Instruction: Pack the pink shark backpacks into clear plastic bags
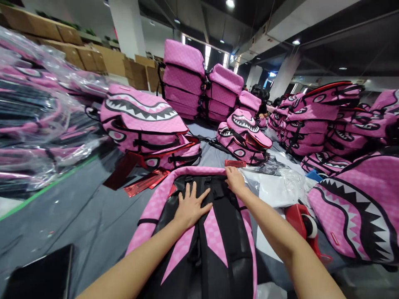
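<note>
A pink checkered backpack (215,241) lies before me with its black back panel and shoulder straps facing up. My left hand (190,205) rests flat on the upper part of that panel, fingers spread. At the top right corner, my right hand (236,181) has its fingers curled over the pink edge, with the thumb on the near side. Just beyond those fingers lies a red tag (235,163). The backpack's front is hidden underneath.
Shark-mouth backpacks (143,120) stand beyond, with more stacked at right (311,124). Plastic-wrapped bags (46,112) fill the left. A red tape dispenser (301,224), clear plastic bags (280,182) and a black tablet-like object (40,274) lie on the grey-covered table (71,207).
</note>
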`<state>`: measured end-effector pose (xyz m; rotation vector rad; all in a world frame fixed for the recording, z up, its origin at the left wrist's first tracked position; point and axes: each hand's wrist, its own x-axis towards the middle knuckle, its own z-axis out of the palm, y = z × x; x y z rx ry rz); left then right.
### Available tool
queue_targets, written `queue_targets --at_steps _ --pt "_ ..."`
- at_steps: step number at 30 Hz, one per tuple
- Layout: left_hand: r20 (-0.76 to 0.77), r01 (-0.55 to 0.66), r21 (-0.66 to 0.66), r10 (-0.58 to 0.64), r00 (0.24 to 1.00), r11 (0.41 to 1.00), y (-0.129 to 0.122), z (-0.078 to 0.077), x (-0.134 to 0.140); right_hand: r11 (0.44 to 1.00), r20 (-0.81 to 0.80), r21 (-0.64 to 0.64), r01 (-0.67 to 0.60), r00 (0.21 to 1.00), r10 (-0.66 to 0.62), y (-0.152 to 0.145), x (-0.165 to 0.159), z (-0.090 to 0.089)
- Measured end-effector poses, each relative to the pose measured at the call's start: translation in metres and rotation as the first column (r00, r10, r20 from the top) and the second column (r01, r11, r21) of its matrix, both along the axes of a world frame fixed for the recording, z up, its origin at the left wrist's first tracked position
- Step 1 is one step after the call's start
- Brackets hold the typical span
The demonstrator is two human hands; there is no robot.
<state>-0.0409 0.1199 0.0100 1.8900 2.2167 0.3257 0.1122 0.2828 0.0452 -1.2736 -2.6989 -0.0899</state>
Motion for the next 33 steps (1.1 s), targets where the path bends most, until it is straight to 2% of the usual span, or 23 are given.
queue_targets --at_steps 3,6,9,11,14,15,17,19,20,22,24,25,26,27,28,30,31,32,33 --pt "-0.038 -0.016 0.153 0.022 0.999 0.988 -0.002 -0.017 0.000 0.995 0.080 -0.089 0.054 0.996 -0.046 0.037 0.000 0.007" --pt "-0.058 0.061 0.236 -0.049 0.997 0.970 0.008 -0.034 -0.005 0.979 0.169 -0.186 0.084 0.984 -0.053 0.069 -0.014 0.005" --pt "-0.071 0.097 0.248 -0.082 0.994 0.964 0.020 -0.037 -0.010 0.973 0.203 -0.191 0.131 0.975 -0.091 0.075 -0.026 0.007" --pt "-0.063 0.082 0.235 -0.069 0.996 0.968 0.024 -0.033 -0.010 0.977 0.189 -0.156 0.145 0.975 -0.114 0.056 -0.026 0.014" --pt "-0.006 0.072 0.236 -0.072 0.997 0.969 0.020 -0.025 -0.007 0.987 0.152 -0.116 0.112 0.984 -0.094 -0.011 -0.010 0.024" --pt "0.035 0.064 0.260 -0.075 0.997 0.964 0.018 -0.024 -0.006 0.992 0.117 -0.111 0.056 0.992 -0.043 -0.040 -0.002 0.024" --pt "0.130 0.035 0.315 -0.079 0.988 0.948 0.018 -0.024 -0.007 0.982 -0.008 -0.099 -0.158 0.987 0.158 -0.102 0.015 0.021" --pt "0.218 -0.015 0.336 -0.062 0.974 0.942 0.023 -0.025 -0.010 0.917 -0.134 -0.074 -0.391 0.915 0.380 -0.154 0.025 0.013" --pt "0.250 -0.040 0.327 -0.046 0.967 0.944 0.025 -0.024 -0.012 0.885 -0.160 -0.068 -0.460 0.881 0.446 -0.173 0.027 0.006" --pt "0.302 -0.072 0.304 -0.025 0.953 0.950 0.025 -0.019 -0.016 0.872 -0.126 -0.084 -0.483 0.873 0.471 -0.191 0.024 -0.009" --pt "0.338 -0.057 0.294 -0.048 0.940 0.954 0.011 -0.005 -0.018 0.894 -0.065 -0.088 -0.440 0.898 0.435 -0.190 0.018 -0.025" --pt "0.356 -0.002 0.292 -0.107 0.928 0.957 -0.003 0.004 -0.017 0.900 -0.044 -0.088 -0.426 0.905 0.424 -0.185 0.015 -0.031" --pt "0.377 0.107 0.285 -0.214 0.901 0.952 -0.021 0.013 -0.015 0.900 -0.029 -0.094 -0.425 0.905 0.424 -0.180 0.012 -0.037" --pt "0.392 0.257 0.276 -0.353 0.850 0.926 -0.041 0.021 -0.011 0.896 -0.018 -0.105 -0.431 0.902 0.432 -0.175 0.010 -0.042" --pt "0.399 0.453 0.267 -0.526 0.751 0.850 -0.061 0.028 -0.007 0.892 -0.010 -0.116 -0.436 0.899 0.438 -0.172 0.009 -0.046" --pt "0.316 0.747 0.233 -0.775 0.548 0.623 -0.094 0.033 0.003 0.895 -0.010 -0.125 -0.427 0.903 0.430 -0.170 0.008 -0.052" --pt "0.241 0.820 0.214 -0.842 0.482 0.530 -0.105 0.030 0.008 0.902 -0.018 -0.120 -0.414 0.910 0.415 -0.171 0.007 -0.054" --pt "0.152 0.850 0.208 -0.875 0.460 0.483 -0.112 0.022 0.012 0.912 -0.033 -0.112 -0.395 0.919 0.394 -0.172 0.006 -0.056" --pt "0.067 0.856 0.231 -0.885 0.460 0.462 -0.116 0.012 0.016 0.922 -0.054 -0.105 -0.374 0.927 0.370 -0.173 0.005 -0.056"
